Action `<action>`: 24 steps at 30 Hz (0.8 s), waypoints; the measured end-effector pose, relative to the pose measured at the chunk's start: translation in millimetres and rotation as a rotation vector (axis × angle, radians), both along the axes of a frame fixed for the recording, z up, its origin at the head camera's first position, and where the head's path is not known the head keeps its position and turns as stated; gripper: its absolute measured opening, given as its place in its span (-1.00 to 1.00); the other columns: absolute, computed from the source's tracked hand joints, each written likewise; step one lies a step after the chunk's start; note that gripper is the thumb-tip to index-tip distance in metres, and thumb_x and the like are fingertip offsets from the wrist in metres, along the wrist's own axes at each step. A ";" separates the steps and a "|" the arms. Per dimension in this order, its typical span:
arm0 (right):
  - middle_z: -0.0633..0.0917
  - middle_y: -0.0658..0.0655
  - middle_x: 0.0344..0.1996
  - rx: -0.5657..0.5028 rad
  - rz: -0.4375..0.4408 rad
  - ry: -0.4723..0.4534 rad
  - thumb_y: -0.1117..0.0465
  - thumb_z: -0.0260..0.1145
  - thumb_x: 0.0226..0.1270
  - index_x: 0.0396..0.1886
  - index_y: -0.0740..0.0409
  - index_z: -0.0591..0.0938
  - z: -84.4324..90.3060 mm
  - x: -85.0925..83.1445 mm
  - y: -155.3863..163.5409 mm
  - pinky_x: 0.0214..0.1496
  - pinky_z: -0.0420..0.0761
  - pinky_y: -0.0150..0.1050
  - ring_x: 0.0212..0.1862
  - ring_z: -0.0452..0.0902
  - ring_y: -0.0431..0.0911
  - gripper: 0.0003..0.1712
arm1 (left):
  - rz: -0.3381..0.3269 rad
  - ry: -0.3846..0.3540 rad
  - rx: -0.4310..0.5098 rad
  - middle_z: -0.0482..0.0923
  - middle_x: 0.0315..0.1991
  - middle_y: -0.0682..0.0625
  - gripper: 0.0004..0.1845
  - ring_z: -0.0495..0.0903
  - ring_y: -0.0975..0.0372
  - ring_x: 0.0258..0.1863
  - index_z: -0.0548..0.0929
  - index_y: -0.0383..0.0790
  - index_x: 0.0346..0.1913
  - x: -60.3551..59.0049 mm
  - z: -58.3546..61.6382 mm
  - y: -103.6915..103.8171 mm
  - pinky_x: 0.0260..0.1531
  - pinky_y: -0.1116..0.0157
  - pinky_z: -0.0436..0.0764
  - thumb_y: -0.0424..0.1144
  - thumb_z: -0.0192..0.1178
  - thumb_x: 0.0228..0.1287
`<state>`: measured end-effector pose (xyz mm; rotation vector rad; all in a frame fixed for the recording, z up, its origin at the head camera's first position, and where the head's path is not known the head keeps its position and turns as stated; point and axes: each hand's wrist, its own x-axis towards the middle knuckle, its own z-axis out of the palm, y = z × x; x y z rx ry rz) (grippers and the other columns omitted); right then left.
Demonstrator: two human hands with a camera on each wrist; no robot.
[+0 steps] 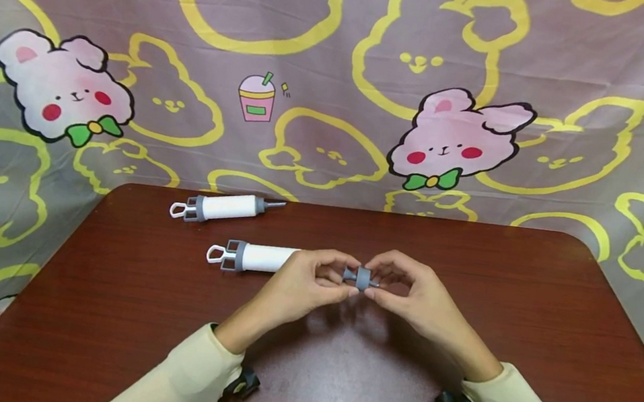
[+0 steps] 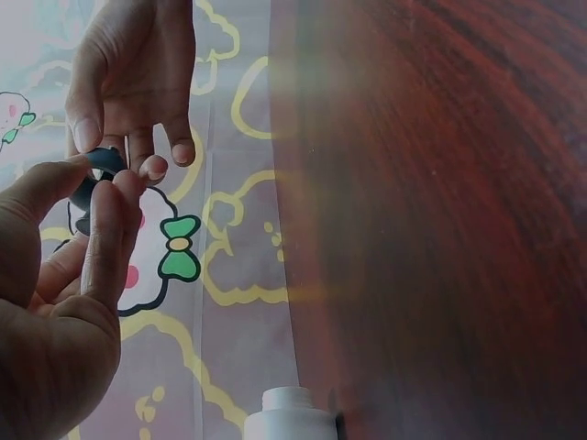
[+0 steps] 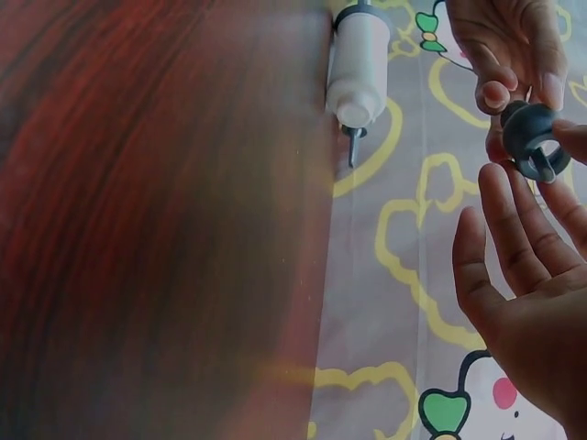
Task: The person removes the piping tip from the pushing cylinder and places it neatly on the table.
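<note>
Both hands meet over the middle of the table around a small grey nozzle cap (image 1: 362, 279), a ring-shaped collar with a flared piece on its left and a thin tip on its right. My left hand (image 1: 312, 278) pinches it from the left between thumb and fingers. From the right, the thumb and fingertips of my right hand (image 1: 416, 291) pinch the ring's edge. The right wrist view shows the open ring of the cap (image 3: 532, 137) with a thin tip inside. Behind the left hand lies a white syringe-like tube (image 1: 269, 258), its right end hidden in the head view.
Farther back lies a second white tube (image 1: 229, 207) with a grey collar and a pointed nozzle, its pull handle to the left. The brown table (image 1: 100, 308) ends at a patterned cloth (image 1: 336, 94) hanging behind it.
</note>
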<state>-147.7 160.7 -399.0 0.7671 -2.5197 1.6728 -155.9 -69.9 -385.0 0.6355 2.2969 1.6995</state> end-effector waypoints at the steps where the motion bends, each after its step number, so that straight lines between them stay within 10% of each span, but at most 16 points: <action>1: 0.74 0.01 -0.21 0.001 -0.002 -0.003 0.33 0.51 0.32 -0.01 0.07 0.69 -0.1 -0.1 0.3 -0.02 0.70 -0.20 -0.18 0.67 -0.14 -0.72 | 0.002 -0.001 0.001 0.80 -0.14 -0.21 -0.63 0.78 0.28 -0.25 0.73 -0.32 0.12 -0.1 -0.1 0.0 -0.18 0.38 0.76 -0.41 0.46 0.25; 24: 0.72 0.03 -0.21 0.016 -0.012 -0.038 0.31 0.51 0.32 -0.03 0.06 0.68 -0.7 -2.5 2.0 -0.04 0.67 -0.24 -0.19 0.66 -0.13 -0.73 | -0.007 -0.017 0.026 0.79 -0.15 -0.25 -0.63 0.78 0.29 -0.25 0.72 -0.37 0.12 -2.4 -0.1 1.7 -0.17 0.36 0.77 -0.44 0.45 0.25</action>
